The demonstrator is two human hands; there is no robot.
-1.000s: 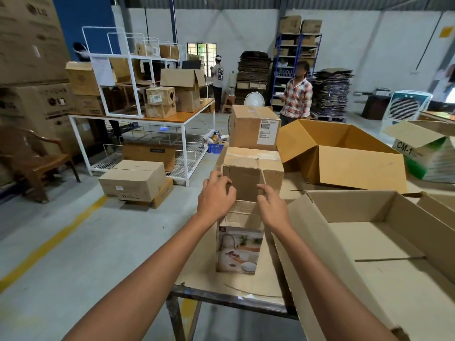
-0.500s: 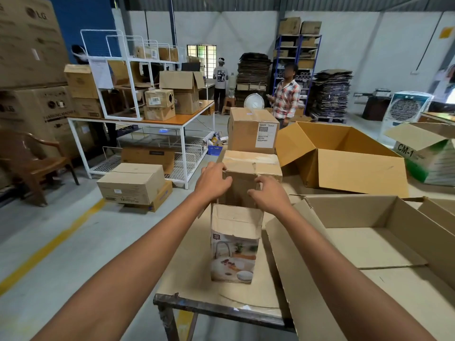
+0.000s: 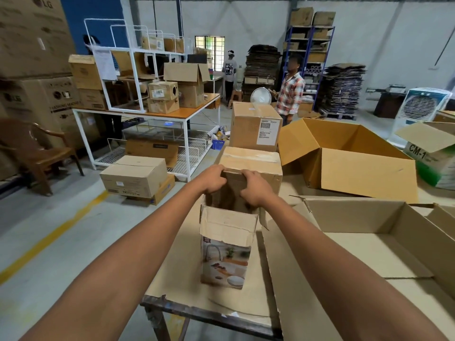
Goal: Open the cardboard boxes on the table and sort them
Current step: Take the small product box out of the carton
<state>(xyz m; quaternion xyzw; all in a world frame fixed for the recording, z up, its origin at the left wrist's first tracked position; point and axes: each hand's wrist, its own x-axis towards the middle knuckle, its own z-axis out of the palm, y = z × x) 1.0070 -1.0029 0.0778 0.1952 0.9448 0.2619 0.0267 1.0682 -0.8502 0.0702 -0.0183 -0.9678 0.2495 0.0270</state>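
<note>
A tall printed carton (image 3: 226, 259) stands upright on the table (image 3: 211, 313), its top open and the near flap folded down toward me. My left hand (image 3: 211, 179) and my right hand (image 3: 254, 188) reach over its open top, and both grip the far flap with curled fingers. Directly behind it sits a taped brown box (image 3: 253, 163), and behind that a taller sealed box with a shipping label (image 3: 254, 129).
A large open carton (image 3: 364, 242) lies at my right, another open carton (image 3: 349, 158) beyond it. A green-printed box (image 3: 433, 153) is at far right. Left of the table are floor boxes (image 3: 134, 177), a white rack table (image 3: 147, 114) and a chair (image 3: 37, 153). Two people stand at the back.
The printed carton's top has come open, with its near flap folded down toward me. Both hands have shifted from the box's top front to gripping the far flap.
</note>
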